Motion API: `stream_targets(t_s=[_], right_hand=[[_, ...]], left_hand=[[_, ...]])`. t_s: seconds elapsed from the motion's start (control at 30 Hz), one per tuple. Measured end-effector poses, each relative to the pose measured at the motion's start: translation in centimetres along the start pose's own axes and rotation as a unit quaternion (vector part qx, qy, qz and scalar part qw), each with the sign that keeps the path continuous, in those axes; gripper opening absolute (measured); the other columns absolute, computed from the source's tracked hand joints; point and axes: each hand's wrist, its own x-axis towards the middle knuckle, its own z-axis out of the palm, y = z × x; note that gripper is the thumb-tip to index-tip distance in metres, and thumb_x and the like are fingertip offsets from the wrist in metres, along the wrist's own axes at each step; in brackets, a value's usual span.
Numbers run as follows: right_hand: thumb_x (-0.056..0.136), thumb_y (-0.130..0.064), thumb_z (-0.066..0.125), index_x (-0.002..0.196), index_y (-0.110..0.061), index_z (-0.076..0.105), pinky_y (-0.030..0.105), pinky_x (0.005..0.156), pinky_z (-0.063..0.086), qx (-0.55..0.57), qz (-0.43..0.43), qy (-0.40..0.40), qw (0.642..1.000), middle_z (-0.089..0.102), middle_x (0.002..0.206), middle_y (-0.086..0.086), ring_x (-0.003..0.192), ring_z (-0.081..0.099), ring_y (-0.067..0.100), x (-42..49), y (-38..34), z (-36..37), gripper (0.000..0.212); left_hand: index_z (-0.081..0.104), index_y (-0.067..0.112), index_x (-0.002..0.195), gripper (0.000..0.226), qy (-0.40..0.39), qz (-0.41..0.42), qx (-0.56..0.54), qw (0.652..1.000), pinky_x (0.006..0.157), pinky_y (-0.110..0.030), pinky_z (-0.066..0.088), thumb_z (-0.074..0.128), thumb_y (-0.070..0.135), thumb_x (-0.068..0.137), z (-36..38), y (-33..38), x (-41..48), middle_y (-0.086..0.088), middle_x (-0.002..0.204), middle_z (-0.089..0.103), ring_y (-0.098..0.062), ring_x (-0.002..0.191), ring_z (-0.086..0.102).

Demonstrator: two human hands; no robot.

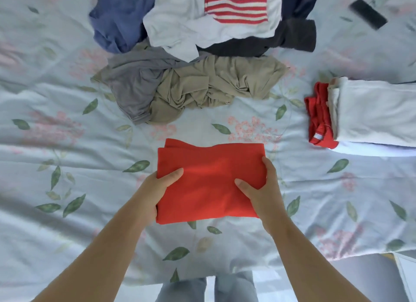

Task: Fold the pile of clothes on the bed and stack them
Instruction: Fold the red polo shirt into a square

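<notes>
Red folded garment is held at the near middle of the bed, its left edge gripped by the left hand, its right by the right hand, thumbs on top. Floral sheet is seen between it and a folded stack at the right. The unfolded pile is located beyond.

Bed, covered by a pale blue sheet printed with pink flowers and green leaves. The folded red garment was gripped at its sides by the left hand and right hand. Beyond the hands lay the unfolded pile of khaki, grey, blue, white-striped and dark garments. Well to the right of the right hand sat the folded stack. Farther beyond that lay a blurred flat dark object.
</notes>
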Motion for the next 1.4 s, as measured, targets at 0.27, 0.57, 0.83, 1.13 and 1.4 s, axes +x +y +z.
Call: stream_targets(t_s=[0.27,0.57,0.83,1.13,1.4], right_hand=[[0.078,-0.023,0.076,0.145,-0.031,0.027,0.025,0.096,0.040,0.042,-0.019,0.089,0.995,0.042,0.137,-0.009,0.122,0.047,0.013,2.2,-2.5,-12.4,0.084],[0.078,-0.022,0.076,0.145,-0.027,0.027,0.023,0.095,0.038,-0.001,-0.056,0.132,0.990,0.040,0.136,-0.007,0.116,0.045,0.010,14.0,-2.3,-33.3,0.084],[0.083,-0.031,0.069,0.147,-0.026,0.021,0.033,0.100,0.035,-0.131,-0.078,0.132,0.980,0.037,0.143,-0.003,0.119,0.042,0.015,24.8,-1.8,-43.0,0.081],[0.087,-0.049,0.030,0.141,-0.024,0.044,0.060,0.107,0.024,-0.492,-0.230,0.140,0.828,0.038,0.149,0.013,0.138,0.031,0.039,28.8,1.5,-39.6,0.060],[0.087,-0.050,0.031,0.144,-0.027,0.037,0.059,0.110,0.022,-0.454,-0.210,0.154,0.852,0.030,0.153,0.014,0.140,0.024,0.038,32.0,4.6,-38.9,0.062]], left_hand=[[0.061,0.025,0.107,0.025,-0.019,0.084,0.085,0.993,0.090,-0.049,0.051,0.067,0.036,0.084,13.7,5.3,-1.2,-0.005,0.107,0.069,-0.028,0.096,0.066],[0.059,0.019,0.114,0.031,-0.004,0.148,0.075,0.986,0.077,-0.034,0.054,0.066,0.032,0.086,37.7,6.7,3.8,-0.002,0.105,0.067,-0.019,0.090,0.066],[0.042,0.014,0.134,0.051,0.081,0.238,0.153,0.956,0.086,-0.035,0.048,0.060,0.034,0.090,49.8,8.6,10.4,-0.004,0.122,0.057,-0.022,0.103,0.058],[0.035,0.022,0.145,0.057,0.158,0.449,0.612,0.631,0.112,-0.051,0.018,0.023,0.043,0.093,53.8,4.2,15.1,-0.006,0.151,0.036,-0.032,0.141,0.028],[0.043,0.018,0.140,0.054,0.171,0.470,0.666,0.553,0.111,-0.052,0.021,0.031,0.041,0.093,54.1,3.5,18.9,-0.009,0.144,0.045,-0.034,0.137,0.035]])
